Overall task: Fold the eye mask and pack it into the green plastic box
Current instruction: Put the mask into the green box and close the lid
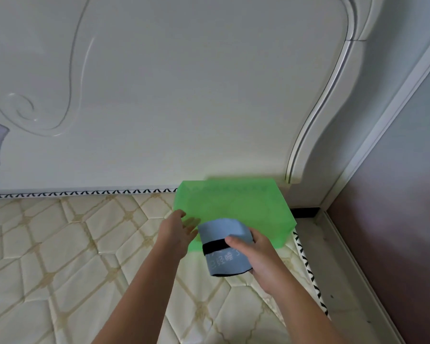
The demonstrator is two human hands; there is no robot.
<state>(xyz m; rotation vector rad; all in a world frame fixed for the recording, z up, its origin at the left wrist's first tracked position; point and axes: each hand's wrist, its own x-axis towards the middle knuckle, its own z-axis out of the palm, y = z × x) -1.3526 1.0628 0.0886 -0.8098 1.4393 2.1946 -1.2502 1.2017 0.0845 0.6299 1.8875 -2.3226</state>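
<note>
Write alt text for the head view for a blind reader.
A right hand holds a folded blue eye mask over the near edge of a green box, while the left hand holds the box's left wall. The box sits on a quilted mattress by a white headboard.

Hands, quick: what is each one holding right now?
Left hand: grips the green plastic box by its near left wall.
Right hand: grips the folded eye mask, thumb on its black strap.
</note>
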